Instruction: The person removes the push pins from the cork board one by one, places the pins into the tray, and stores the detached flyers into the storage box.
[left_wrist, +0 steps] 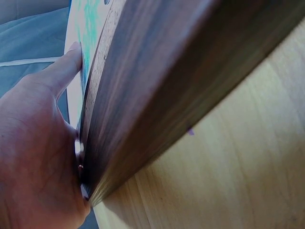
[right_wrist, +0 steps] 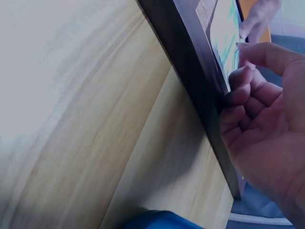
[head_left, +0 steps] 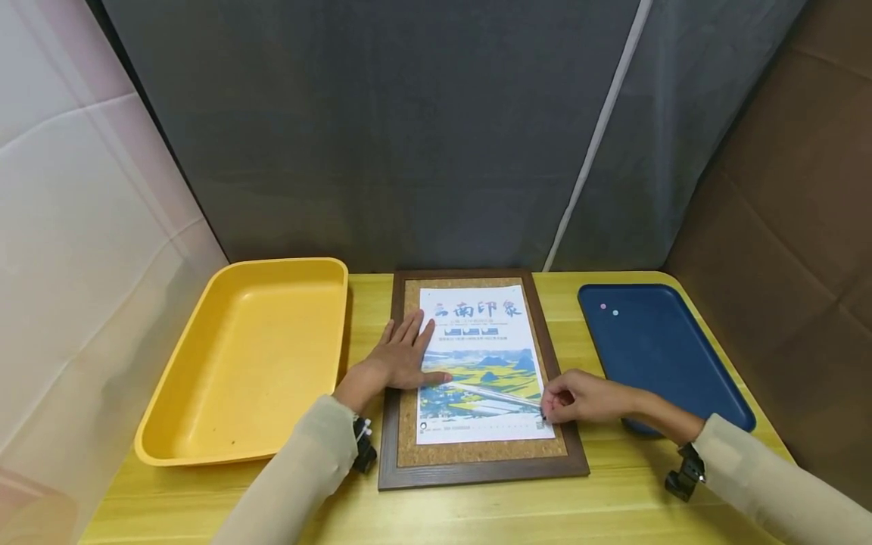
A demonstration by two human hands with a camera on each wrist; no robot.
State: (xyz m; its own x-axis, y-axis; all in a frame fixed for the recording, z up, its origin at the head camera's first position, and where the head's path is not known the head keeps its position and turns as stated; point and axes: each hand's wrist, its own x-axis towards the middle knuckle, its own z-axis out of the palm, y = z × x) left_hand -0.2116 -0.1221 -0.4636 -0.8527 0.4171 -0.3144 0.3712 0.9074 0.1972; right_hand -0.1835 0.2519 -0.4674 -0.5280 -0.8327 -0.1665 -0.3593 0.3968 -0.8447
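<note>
A printed poster [head_left: 470, 322] with a landscape picture lies on a cork board [head_left: 477, 453] in a dark wooden frame [head_left: 484, 474]. My left hand [head_left: 402, 359] rests flat on the poster's left side, fingers spread, the thumb pointing inward over the picture. At the poster's lower right corner, my right hand [head_left: 582, 397] has curled fingers and pinches a tiny thing that looks like a thumbtack [right_wrist: 238, 46]; the fingertips mostly hide it. A round tack head [head_left: 423, 425] shows at the lower left corner of the sheet.
Left of the frame stands a large yellow tray [head_left: 241, 261]. A dark blue tray [head_left: 674, 363] is on the right, with a pink tack [head_left: 602, 306] and a white tack [head_left: 615, 312] in it. Everything lies on a wooden table [head_left: 477, 515], with a grey partition [head_left: 375, 136] behind.
</note>
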